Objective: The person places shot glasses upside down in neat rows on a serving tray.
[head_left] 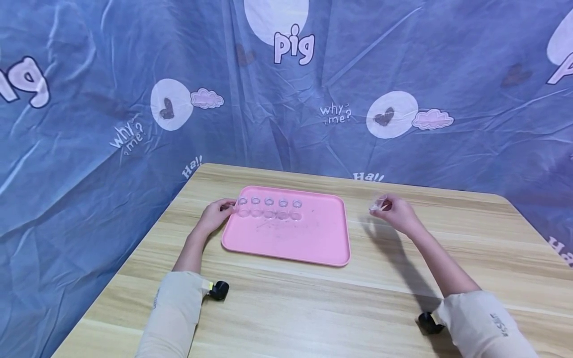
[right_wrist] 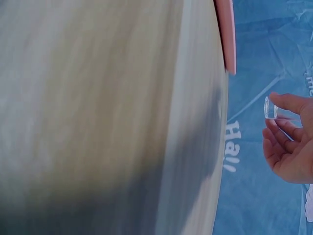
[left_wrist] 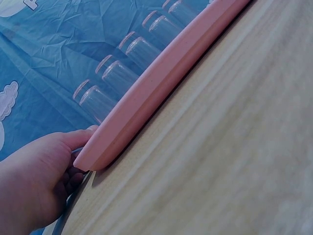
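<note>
A pink tray (head_left: 313, 238) lies on the wooden table (head_left: 286, 308). Several small clear cups (head_left: 269, 207) stand in a row along its far edge, also seen in the left wrist view as clear cups (left_wrist: 117, 73) behind the tray's rim (left_wrist: 161, 83). My left hand (head_left: 218, 213) grips the tray's far left corner, thumb on the rim (left_wrist: 78, 139). My right hand (head_left: 396, 211) is raised right of the tray and pinches one small clear cup (head_left: 377, 203) between thumb and fingers; the same cup (right_wrist: 270, 107) shows in the right wrist view.
A blue printed cloth (head_left: 89, 99) hangs as a backdrop behind and to both sides of the table. Bare wood spreads in front of the tray and to its right. Black wrist camera mounts (head_left: 219, 290) sit on both forearms.
</note>
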`<state>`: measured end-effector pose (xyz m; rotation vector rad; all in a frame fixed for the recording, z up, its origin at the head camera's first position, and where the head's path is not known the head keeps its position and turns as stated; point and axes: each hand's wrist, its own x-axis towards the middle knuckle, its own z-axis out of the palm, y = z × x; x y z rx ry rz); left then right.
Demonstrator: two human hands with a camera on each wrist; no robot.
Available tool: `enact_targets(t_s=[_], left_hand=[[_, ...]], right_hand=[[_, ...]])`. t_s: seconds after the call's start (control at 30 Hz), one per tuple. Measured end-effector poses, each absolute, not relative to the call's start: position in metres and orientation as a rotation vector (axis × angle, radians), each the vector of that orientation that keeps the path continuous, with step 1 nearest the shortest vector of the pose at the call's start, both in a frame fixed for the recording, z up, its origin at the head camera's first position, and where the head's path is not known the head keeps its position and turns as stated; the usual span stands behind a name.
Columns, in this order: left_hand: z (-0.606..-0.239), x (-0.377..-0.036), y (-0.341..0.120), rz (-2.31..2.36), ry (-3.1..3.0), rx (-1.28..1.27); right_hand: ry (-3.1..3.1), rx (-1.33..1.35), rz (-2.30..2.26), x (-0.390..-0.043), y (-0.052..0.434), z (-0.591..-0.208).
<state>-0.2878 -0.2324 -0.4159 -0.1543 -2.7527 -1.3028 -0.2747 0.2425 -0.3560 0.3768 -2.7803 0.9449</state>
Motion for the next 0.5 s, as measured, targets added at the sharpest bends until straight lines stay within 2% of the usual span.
enact_targets(t_s=[0.5], left_hand=[[-0.416, -0.288, -0.232, -1.32, -2.751, -0.157]], right_hand=[[-2.759, 0.446, 1.009, -0.27, 0.218, -0.353]])
